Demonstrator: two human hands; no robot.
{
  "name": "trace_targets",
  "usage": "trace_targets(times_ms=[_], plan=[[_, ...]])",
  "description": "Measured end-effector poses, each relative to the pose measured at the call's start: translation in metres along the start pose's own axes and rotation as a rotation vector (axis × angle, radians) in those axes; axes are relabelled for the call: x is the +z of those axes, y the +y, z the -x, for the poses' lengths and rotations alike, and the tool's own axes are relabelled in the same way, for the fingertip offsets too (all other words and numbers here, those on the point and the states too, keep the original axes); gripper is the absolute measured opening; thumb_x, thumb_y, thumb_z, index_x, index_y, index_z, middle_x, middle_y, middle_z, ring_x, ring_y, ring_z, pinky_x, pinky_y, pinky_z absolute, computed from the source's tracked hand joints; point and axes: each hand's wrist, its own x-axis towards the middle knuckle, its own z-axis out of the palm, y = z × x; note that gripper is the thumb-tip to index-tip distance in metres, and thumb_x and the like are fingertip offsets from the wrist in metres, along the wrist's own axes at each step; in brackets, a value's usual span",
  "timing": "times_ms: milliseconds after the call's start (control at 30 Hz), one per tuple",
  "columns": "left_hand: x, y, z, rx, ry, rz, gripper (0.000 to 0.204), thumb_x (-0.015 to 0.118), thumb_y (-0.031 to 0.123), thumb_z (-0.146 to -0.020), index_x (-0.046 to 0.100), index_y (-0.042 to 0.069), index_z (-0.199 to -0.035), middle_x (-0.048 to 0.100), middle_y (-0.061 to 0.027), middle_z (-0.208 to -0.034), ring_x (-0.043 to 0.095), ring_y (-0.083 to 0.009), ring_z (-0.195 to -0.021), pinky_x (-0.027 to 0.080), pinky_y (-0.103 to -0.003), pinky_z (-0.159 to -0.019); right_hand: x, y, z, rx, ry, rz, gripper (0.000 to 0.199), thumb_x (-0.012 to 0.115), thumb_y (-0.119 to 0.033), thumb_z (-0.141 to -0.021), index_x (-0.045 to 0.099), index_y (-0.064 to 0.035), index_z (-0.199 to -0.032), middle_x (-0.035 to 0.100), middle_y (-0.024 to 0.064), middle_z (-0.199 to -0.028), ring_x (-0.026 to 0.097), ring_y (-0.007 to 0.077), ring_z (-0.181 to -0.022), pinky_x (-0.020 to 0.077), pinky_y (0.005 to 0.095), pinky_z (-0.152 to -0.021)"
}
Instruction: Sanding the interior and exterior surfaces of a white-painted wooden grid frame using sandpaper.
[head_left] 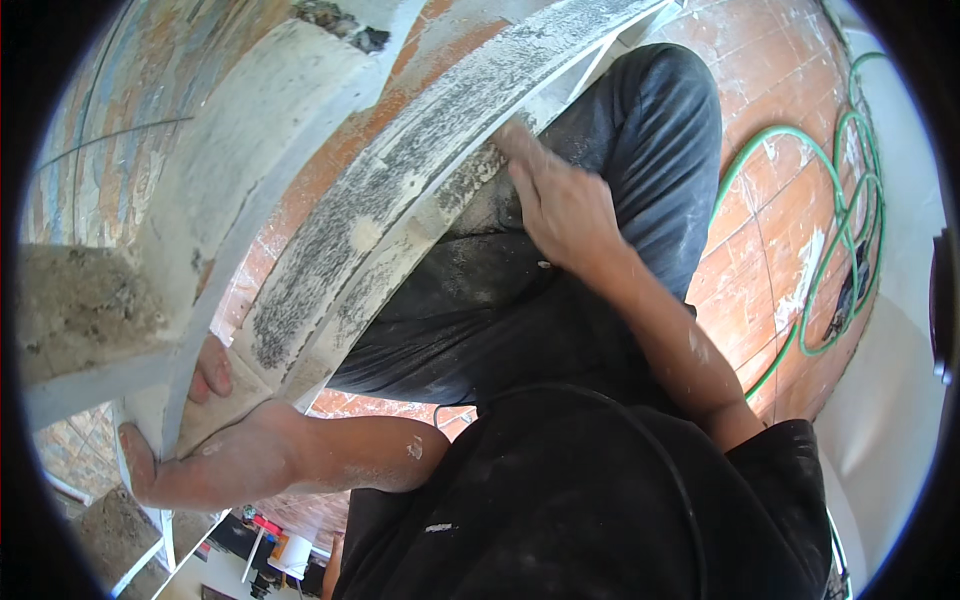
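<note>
A long curved beam (345, 215), coated in rough grey and white plaster, runs diagonally from the lower left to the top. My left hand (215, 460) is wrapped round the pale plastered corner near the beam's lower end, thumb on one side and fingertips showing on the other. Over my bent knee, my right hand (565, 205) reaches to the beam's near lower face. Its leading finger is stretched out against the surface and slightly blurred; the other fingers are partly hidden. Nothing shows in the right hand. Pale dust covers my hands and forearms.
Beyond the beam curves a second pale plastered band (270, 130), with rough blocks (85, 310) at its left. A green hose (775, 130) lies coiled on the orange tiled floor (755, 270), beside a white wall (890, 350). A dark cord (665, 450) crosses my shirt.
</note>
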Motion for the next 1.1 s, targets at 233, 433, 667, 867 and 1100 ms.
trace_targets(times_ms=[233, 433, 667, 867, 1100], plan=[[0.002, 0.001, -0.001, -0.008, 0.010, -0.019, 0.032, 0.038, 0.035, -0.081, 0.044, 0.005, -0.070, 0.031, -0.0061, -0.058, 0.028, -0.0142, -0.051, 0.025, -0.027, -0.052, 0.021, 0.012, -0.008, -0.145, 0.351, -0.139, 0.031, 0.042, -0.024, -0.094, 0.057, -0.0026, -0.110, 0.065, 0.0193, -0.097, 0.062, 0.0408, -0.078, 0.0503, 0.0493, -0.066], [-0.003, 0.001, -0.005, -0.042, -0.027, 0.034, 0.033, 0.040, 0.036, -0.081, 0.046, 0.004, -0.071, 0.031, -0.0049, -0.057, 0.029, -0.0139, -0.049, 0.025, -0.026, -0.049, 0.009, 0.043, -0.051, 0.073, -0.119, 0.231, 0.039, 0.041, -0.020, -0.094, 0.043, -0.0121, -0.132, 0.059, 0.0185, -0.116, 0.063, 0.0391, -0.082, 0.0522, 0.0476, -0.069], [-0.006, 0.001, -0.008, -0.040, -0.025, 0.030, 0.034, 0.042, 0.037, -0.081, 0.047, 0.006, -0.070, 0.033, -0.0042, -0.057, 0.031, -0.0143, -0.050, 0.027, -0.026, -0.049, -0.003, 0.018, 0.002, 0.024, -0.076, 0.126, 0.049, 0.044, -0.018, -0.093, 0.033, -0.0211, -0.141, 0.054, 0.0101, -0.129, 0.065, 0.0332, -0.071, 0.0537, 0.0421, -0.057], [-0.006, -0.006, -0.004, -0.031, -0.063, 0.026, 0.034, 0.042, 0.037, -0.081, 0.047, 0.005, -0.070, 0.032, -0.0046, -0.056, 0.032, -0.0147, -0.049, 0.027, -0.027, -0.047, -0.013, 0.034, -0.002, -0.195, -0.128, 0.393, 0.054, 0.053, -0.015, -0.086, 0.040, -0.0176, -0.138, 0.051, 0.0038, -0.134, 0.063, 0.0261, -0.057, 0.0515, 0.0357, -0.048], [-0.002, 0.001, -0.008, -0.004, -0.038, -0.002, 0.036, 0.043, 0.037, -0.079, 0.046, 0.003, -0.069, 0.035, -0.0070, -0.054, 0.030, -0.0145, -0.045, 0.024, -0.027, -0.044, -0.065, 0.043, 0.014, -0.558, 0.107, 0.360, 0.048, 0.059, -0.009, -0.075, 0.057, -0.0105, -0.123, 0.051, 0.0044, -0.133, 0.059, 0.0224, -0.105, 0.0536, 0.0299, -0.080]])
